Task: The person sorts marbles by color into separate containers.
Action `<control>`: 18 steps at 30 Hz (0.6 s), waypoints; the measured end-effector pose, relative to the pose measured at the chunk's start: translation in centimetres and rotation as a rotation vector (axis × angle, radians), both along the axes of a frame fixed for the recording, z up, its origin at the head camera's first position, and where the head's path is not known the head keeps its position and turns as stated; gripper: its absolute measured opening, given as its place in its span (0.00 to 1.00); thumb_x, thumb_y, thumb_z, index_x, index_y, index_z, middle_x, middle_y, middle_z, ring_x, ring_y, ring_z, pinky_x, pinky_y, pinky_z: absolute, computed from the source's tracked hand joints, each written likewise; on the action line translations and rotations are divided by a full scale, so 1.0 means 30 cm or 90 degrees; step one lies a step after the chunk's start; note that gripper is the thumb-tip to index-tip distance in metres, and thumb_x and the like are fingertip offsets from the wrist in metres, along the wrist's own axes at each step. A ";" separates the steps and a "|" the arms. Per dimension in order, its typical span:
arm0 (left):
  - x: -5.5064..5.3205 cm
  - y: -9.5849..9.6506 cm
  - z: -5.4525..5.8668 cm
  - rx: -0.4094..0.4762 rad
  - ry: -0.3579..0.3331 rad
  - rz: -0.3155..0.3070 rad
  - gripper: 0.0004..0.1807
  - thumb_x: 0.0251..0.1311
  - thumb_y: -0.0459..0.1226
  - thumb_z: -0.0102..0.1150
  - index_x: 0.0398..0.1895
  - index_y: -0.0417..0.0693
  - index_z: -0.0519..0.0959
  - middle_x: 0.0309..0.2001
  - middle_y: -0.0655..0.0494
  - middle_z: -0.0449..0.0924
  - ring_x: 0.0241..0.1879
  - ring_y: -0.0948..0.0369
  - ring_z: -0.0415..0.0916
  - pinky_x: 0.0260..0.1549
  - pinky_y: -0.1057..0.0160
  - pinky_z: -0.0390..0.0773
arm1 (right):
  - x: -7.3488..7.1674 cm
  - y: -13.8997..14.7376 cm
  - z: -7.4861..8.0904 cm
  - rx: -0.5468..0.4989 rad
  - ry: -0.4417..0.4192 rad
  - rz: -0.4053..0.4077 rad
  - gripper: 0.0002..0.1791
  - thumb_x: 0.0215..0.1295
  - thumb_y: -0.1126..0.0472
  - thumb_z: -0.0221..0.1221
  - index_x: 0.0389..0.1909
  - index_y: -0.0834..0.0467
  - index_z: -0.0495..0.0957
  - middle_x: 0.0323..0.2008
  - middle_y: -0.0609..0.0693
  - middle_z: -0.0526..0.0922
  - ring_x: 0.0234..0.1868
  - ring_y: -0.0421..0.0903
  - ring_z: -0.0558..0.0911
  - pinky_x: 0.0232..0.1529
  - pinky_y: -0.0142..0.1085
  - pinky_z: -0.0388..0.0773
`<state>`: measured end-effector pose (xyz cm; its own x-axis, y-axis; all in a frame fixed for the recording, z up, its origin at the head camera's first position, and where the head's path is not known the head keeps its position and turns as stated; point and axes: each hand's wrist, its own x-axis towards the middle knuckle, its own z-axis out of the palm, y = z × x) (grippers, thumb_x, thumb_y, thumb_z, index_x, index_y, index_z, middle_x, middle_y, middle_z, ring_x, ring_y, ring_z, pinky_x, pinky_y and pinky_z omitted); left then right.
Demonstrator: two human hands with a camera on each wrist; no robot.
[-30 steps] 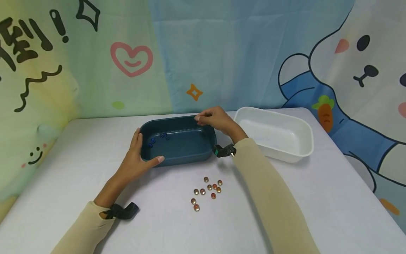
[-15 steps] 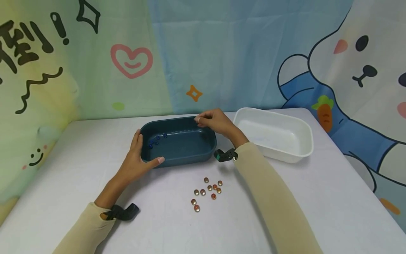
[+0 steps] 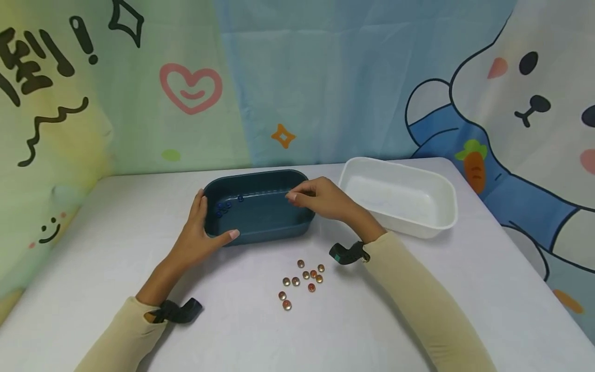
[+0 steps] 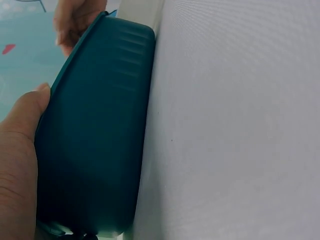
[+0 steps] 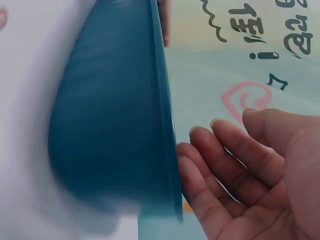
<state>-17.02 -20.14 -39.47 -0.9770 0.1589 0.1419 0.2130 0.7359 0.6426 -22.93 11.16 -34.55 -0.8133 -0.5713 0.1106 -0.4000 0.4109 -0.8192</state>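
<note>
My left hand [image 3: 197, 232] holds the left end of the dark blue tub [image 3: 265, 231], the thumb over its near rim and the fingers along its left side. In the left wrist view the thumb [image 4: 31, 107] lies on the tub's rim. Several small blue beads [image 3: 223, 206] sit inside, towards the left end. Over the tub's right end is my right hand [image 3: 323, 198]. Its fingers [image 5: 240, 175] are loosely curved in the right wrist view, with nothing seen between them.
Several small round amber and reddish glass beads [image 3: 296, 281] lie on the white tablecloth [image 3: 232, 320] in front of the tub. To the right stands a white tub [image 3: 418, 227]. A printed cloth backdrop [image 3: 325, 77] hangs behind the table.
My right hand has come off the tub's back right rim and moved nearer, over the right end. The blue beads have shifted slightly left inside. My left hand stays put.
</note>
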 end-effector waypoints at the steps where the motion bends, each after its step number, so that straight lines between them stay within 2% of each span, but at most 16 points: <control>1: -0.001 0.000 -0.001 0.001 -0.001 0.000 0.60 0.41 0.62 0.58 0.67 0.49 0.33 0.65 0.70 0.21 0.65 0.58 0.29 0.54 0.41 0.48 | 0.004 0.013 0.003 -0.001 0.009 -0.008 0.16 0.61 0.48 0.52 0.42 0.53 0.80 0.37 0.44 0.79 0.38 0.39 0.76 0.39 0.36 0.72; 7: 0.003 -0.001 -0.006 0.006 -0.008 0.003 0.60 0.41 0.62 0.58 0.67 0.49 0.32 0.65 0.70 0.20 0.65 0.58 0.30 0.54 0.41 0.49 | 0.019 0.100 0.008 -0.010 0.063 -0.073 0.17 0.61 0.48 0.52 0.41 0.54 0.80 0.35 0.46 0.80 0.37 0.38 0.76 0.38 0.37 0.72; 12: 0.000 0.004 -0.002 0.003 -0.004 0.005 0.60 0.41 0.62 0.58 0.67 0.49 0.32 0.65 0.71 0.20 0.65 0.59 0.30 0.54 0.41 0.49 | 0.053 0.172 0.031 0.004 0.151 -0.133 0.16 0.62 0.51 0.52 0.44 0.54 0.79 0.37 0.42 0.78 0.38 0.37 0.76 0.38 0.34 0.73; 18: -0.004 0.006 -0.002 0.005 -0.001 0.003 0.60 0.40 0.62 0.58 0.67 0.49 0.32 0.65 0.70 0.20 0.65 0.59 0.29 0.54 0.42 0.48 | 0.105 0.303 0.041 0.044 0.206 -0.159 0.15 0.62 0.51 0.52 0.45 0.54 0.78 0.40 0.40 0.78 0.40 0.36 0.75 0.39 0.33 0.73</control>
